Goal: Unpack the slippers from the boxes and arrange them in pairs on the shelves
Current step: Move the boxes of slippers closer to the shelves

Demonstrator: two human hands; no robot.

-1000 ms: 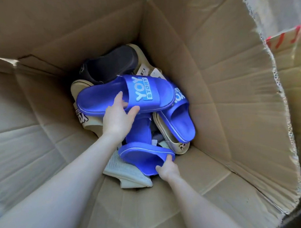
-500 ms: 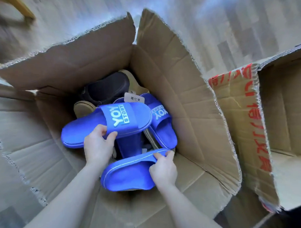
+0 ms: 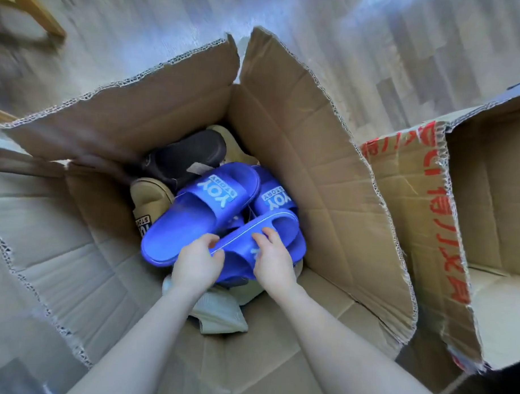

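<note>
Slipper [image 3: 190, 218] in left hand [image 3: 196, 266], second slipper [image 3: 281, 224] in right hand [image 3: 272, 262], palms down.

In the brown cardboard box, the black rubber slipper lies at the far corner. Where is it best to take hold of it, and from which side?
Probably grip the black rubber slipper by its rounded upper, coming from above. That part is bare and bulges up; its near end is hidden behind the blue plastic slipper that the left hand grips.
</note>
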